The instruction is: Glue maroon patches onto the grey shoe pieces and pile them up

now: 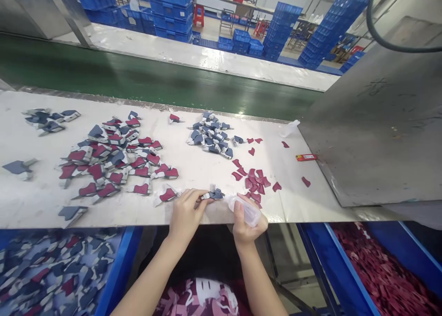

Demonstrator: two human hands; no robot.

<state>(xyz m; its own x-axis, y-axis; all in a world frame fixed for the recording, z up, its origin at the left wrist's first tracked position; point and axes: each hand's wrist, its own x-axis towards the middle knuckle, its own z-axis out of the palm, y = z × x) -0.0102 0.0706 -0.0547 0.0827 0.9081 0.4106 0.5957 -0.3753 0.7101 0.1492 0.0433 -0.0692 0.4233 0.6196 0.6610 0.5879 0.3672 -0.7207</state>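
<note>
My left hand (187, 211) pinches a small blue-grey and white part (214, 194) near the front edge of the white worktable (207, 214). Wrapped round a translucent squeeze bottle (249, 212), my right hand (249, 226) holds it tilted, its tip close to the right end of that part. Loose dark red pieces (254, 183) lie just beyond the bottle. Behind my hands is a pile of blue-grey parts (210, 134). A larger pile of parts with red and blue-grey faces (113, 157) spreads to the left.
Blue bins stand below the table, the left one (126, 265) holding mixed parts, the right one (352, 270) red pieces. A green belt (165, 83) runs behind the table. A metal panel (383, 122) rises at right, near a red-and-yellow packet (305, 157).
</note>
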